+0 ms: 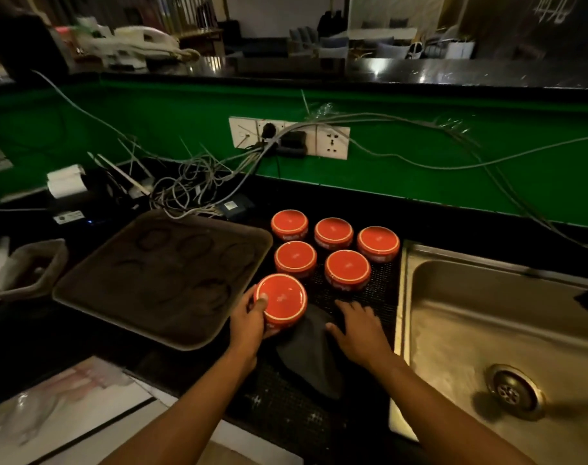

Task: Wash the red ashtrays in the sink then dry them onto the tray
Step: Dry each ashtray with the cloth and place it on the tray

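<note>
A dark counter runs under a green wall tangled with cables; on it, just left of the sink (507,330), the left hand (249,325) grips one upturned red ashtray (280,302), thumb on its base and fingers curled round its side; five more ashtrays (332,250) stand upside down on a mesh mat beyond it; the right hand (358,327) lies flat, fingers spread, on a dark cloth (311,357); the tray (165,280) lies farther left of the sink. This looks like the drying step; next, probably, wipe this ashtray with the cloth and set it on the tray.
</note>
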